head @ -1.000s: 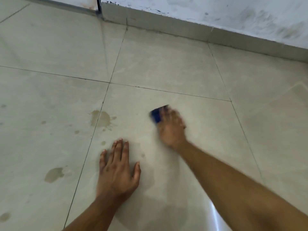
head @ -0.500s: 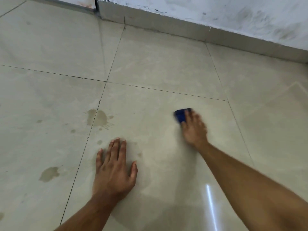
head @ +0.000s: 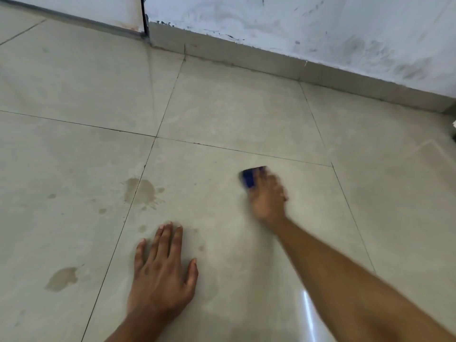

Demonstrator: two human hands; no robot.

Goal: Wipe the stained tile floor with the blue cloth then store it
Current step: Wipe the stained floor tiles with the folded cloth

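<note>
Pressing down on a small folded dark-blue cloth (head: 249, 178), the right hand (head: 267, 199) covers most of it; only the cloth's far-left part shows beyond the fingers. Hand is motion-blurred, so I cannot tell whether the fingers curl round the cloth or lie flat on it. Cloth lies on the glossy beige tile floor (head: 222, 114), on the near-centre tile, just short of the grout line running across ahead of it.

Left hand (head: 161, 275): flat on the same tile, palm down, fingers straight and slightly spread, thumb out to the right, holding nothing.

Brownish splatter stain (head: 140, 191) straddles the grout line left of the cloth, well apart from it. Second, paler brown patch (head: 61, 278) on the left tile, near the left hand's level. Scuffed white wall (head: 320, 33) with grey skirting at the far edge.
</note>
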